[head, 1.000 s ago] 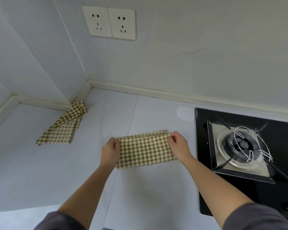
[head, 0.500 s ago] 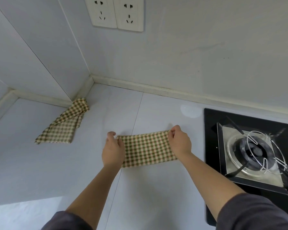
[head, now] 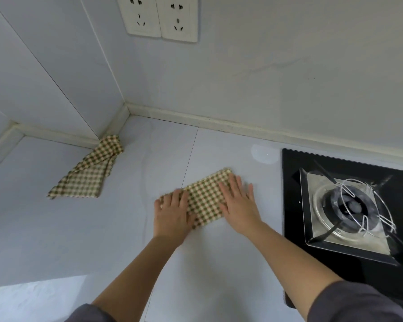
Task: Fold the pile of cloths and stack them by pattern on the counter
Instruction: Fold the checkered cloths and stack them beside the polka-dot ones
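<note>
Green-and-cream checked fabric lies at the far left: a loose cloth (head: 86, 173), crumpled into a rough wedge, sits on the pale desk (head: 56, 240). Its narrow end is pushed into the corner of the wall (head: 265, 66), and it is well apart from both hands. Above it and a little to the right, a pair of white sockets (head: 161, 17) is set in the wall.

Near the middle, the left hand (head: 172, 214) lies palm down on the left end of a folded cloth (head: 205, 201) of the same check. Its fingers (head: 172, 198) are straight, spread and grasping nothing. They look slightly blurred, so it is hard to tell whether the tips press the fabric or the desk just past its edge. The folded cloth lies flat on the desk as a narrow strip, slanting from lower left to upper right. The right hand (head: 239, 205) rests flat on the strip's right end, fingers extended and released, holding nothing, with the outer ones reaching past the cloth onto the desk.

At the right, a black gas hob (head: 291, 194) is let into the desk, near the right hand but apart from it. A bent wire stand (head: 368, 208) sits over its burner.
</note>
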`<move>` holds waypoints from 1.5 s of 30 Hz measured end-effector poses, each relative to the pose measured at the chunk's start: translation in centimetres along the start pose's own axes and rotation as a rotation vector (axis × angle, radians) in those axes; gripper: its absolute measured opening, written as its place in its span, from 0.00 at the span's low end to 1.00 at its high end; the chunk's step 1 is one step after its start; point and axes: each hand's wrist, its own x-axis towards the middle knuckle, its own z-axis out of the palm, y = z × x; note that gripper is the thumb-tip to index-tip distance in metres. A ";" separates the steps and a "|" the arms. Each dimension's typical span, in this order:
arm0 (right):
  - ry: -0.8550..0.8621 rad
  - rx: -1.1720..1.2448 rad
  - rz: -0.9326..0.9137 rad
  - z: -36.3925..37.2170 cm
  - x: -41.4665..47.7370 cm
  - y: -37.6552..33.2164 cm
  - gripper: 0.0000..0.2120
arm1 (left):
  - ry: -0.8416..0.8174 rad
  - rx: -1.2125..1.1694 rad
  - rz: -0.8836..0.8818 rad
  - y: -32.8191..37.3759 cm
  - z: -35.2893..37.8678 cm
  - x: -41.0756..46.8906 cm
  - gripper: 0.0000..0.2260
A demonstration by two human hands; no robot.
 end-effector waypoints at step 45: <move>0.147 0.836 -0.052 0.1 -8.5 -3.2 0.24 | 0.236 -0.467 0.438 -3.4 1.8 -3.6 0.24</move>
